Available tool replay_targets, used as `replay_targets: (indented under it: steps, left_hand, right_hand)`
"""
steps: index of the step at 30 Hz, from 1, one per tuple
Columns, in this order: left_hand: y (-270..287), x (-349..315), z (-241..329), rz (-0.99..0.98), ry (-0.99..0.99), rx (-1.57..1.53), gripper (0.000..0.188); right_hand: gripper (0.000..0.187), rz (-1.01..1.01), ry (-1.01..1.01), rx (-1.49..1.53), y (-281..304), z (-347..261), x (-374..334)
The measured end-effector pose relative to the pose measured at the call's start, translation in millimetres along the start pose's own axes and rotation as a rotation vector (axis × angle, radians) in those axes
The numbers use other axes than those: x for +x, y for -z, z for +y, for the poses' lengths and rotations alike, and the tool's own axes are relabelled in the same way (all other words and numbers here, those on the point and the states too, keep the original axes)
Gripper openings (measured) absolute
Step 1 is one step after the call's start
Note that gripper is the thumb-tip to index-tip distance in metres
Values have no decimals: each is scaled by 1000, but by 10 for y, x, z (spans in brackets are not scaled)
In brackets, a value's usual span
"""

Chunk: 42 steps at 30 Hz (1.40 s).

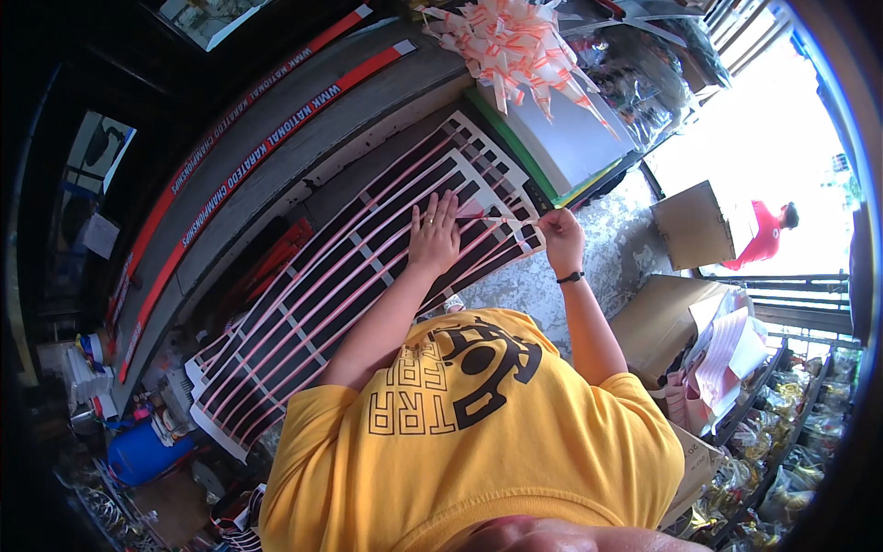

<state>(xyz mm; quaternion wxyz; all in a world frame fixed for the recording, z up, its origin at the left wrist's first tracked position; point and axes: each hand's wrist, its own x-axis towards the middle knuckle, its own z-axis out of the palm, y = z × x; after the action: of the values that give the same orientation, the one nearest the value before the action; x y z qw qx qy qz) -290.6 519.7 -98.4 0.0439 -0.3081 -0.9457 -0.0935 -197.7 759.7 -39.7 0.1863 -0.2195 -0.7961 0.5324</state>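
Long printed sheets (317, 299), dark with pale gridlines and pinkish strips along them, lie in overlapping layers in front of me. My left hand (434, 237) rests flat on the upper sheet, its fingers stretched out. To its right, near the sheets' right edge, my right hand (561, 241) is closed in a pinch. A thin pale strip (506, 220) runs from its fingertips back across the sheet toward my left hand. The strip's far end, beside the left fingers, is too small to make out.
Two long red printed strips (276, 138) lie along the grey ledge beyond. A heap of pink-and-white ribbon (506, 46) sits at the far end, near stacked boards (575, 138). Cardboard boxes (658, 322) stand at my right; a blue container (147, 453) is at the lower left. Someone in red (762, 237) is outside.
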Motion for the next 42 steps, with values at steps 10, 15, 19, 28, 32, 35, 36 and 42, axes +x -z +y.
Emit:
replay_targets:
  steps: [10, 15, 19, 28, 32, 35, 36, 42]
  left_hand:
    - [0, 2, 3, 7, -4, 19, 64]
    - [14, 8, -1, -23, 12, 5, 65]
    - [16, 8, 4, -4, 12, -12, 66]
    - [-3, 14, -23, 15, 7, -119, 68]
    - [53, 12, -50, 28, -7, -286, 65]
    - [181, 52, -107, -62, 22, -526, 61]
    - [217, 52, -91, -39, -50, -394, 59]
    - [151, -160, 313, -145, -157, -19, 56]
  right_hand:
    - [9, 19, -1, -5, 95, 162, -145]
    - [9, 33, 3, -79, 134, 186, -155]
    - [9, 69, 0, -29, 149, 231, -204]
    - [7, 60, -82, 24, 561, 378, -313]
    - [8, 15, -78, 198, 425, 337, -364]
    - [13, -34, -44, 263, 287, 251, -368]
    - [14, -56, -35, 267, 248, 220, -375]
    - [14, 28, -68, 201, 57, 130, -360]
